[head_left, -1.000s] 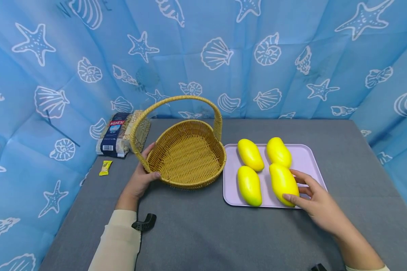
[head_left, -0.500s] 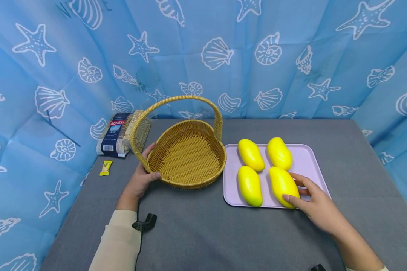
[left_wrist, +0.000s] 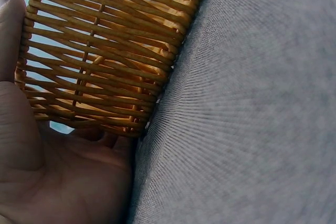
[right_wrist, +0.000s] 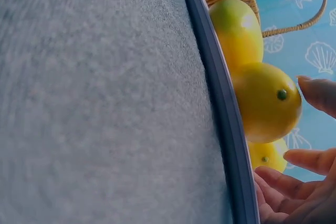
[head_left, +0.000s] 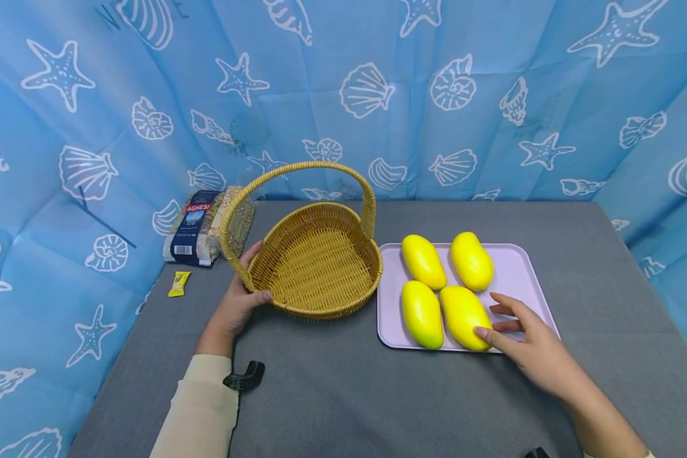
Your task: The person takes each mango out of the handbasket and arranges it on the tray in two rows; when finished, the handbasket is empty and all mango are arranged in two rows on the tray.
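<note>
A yellow wicker basket (head_left: 320, 261) with a tall arched handle stands left of centre. My left hand (head_left: 237, 308) grips its left side, thumb over the near rim and fingers around the outside; the woven wall (left_wrist: 105, 51) fills much of the left wrist view. On the lilac tray (head_left: 518, 273) lie several yellow mangoes in two rows. The near right mango (head_left: 465, 318) rests against the near left mango (head_left: 422, 315). My right hand (head_left: 529, 343) is at its right side, fingers apart and off the fruit, thumb tip overlapping its lower right edge in the head view.
Behind the near pair lie a far left mango (head_left: 423, 262) and a far right mango (head_left: 472, 261). A bag labelled AGNESI (head_left: 197, 226) stands at the back left, with a small yellow wrapped sweet (head_left: 179, 284) before it. A blue shell-print curtain (head_left: 320, 95) closes off the back.
The near right mango has come out of my right hand's grip and moved left against its neighbour, settling on the tray. My right hand has stayed nearly in place. The left hand and basket have not moved.
</note>
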A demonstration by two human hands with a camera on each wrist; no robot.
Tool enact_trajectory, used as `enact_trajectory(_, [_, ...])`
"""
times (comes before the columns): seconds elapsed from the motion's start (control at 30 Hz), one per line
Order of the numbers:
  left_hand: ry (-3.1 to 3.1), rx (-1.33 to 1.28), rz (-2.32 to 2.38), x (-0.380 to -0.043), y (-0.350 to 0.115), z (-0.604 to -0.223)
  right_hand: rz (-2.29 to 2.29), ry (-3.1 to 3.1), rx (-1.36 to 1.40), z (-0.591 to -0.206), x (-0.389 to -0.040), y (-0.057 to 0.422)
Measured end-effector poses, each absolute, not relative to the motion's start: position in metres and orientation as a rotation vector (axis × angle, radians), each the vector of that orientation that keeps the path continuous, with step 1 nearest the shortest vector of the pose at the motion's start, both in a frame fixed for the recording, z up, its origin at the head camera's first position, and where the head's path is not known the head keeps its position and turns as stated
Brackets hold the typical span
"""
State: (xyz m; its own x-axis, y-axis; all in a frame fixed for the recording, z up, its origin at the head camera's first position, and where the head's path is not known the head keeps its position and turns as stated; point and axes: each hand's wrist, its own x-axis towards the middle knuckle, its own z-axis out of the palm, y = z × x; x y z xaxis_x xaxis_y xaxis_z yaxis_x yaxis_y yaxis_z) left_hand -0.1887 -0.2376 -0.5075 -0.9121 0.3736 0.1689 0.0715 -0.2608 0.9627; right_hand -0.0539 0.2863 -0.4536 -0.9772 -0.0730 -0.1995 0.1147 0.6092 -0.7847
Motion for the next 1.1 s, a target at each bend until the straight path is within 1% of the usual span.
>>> enact_trajectory(0.43, [1.773, 0.544, 2.292, -0.189, -0.238, -0.509, -1.236, 2.745, 0.012, -0.448, -0.056, 0.274])
enact_trajectory(0.83, [1.772, 0.546, 2.291, -0.188, -0.237, -0.508, -1.143, 2.781, 0.026, -0.451, -0.058, 0.273])
enact_trajectory(1.1, [1.781, 0.547, 2.292, -0.189, -0.237, -0.508, -1.112, 2.775, 0.098, -0.452, -0.055, 0.273])
